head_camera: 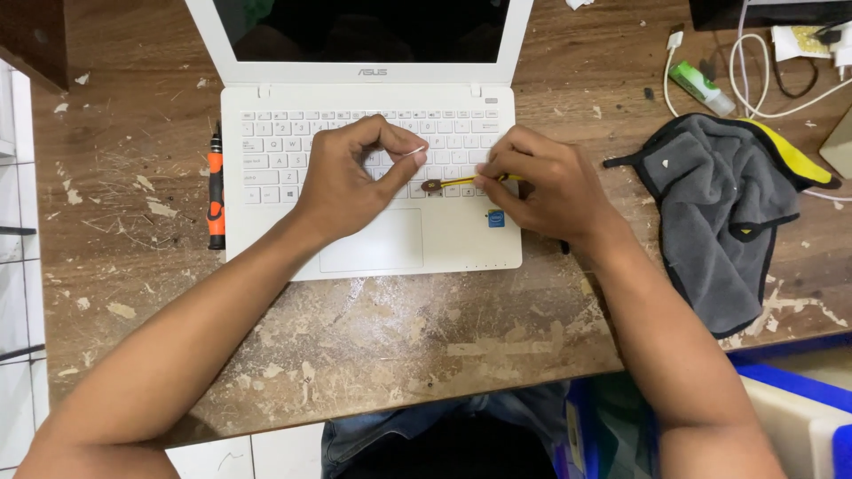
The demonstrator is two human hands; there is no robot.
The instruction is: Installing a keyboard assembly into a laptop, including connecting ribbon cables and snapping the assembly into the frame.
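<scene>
I am pinching a small white keycap point(415, 153) in my left hand point(351, 173) over the white laptop point(461, 239). My right hand point(541, 186) is gripping a yellow-handled brush point(453, 184), tip touching the keyboard.

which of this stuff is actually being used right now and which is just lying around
In use:
- white laptop, open on the table
- small yellow-handled tool in the right hand, tip at the keyboard
- small white piece pinched by the left hand

Lying about:
- orange and black screwdriver
- grey cloth
- white cables
- small green and white tube
</scene>
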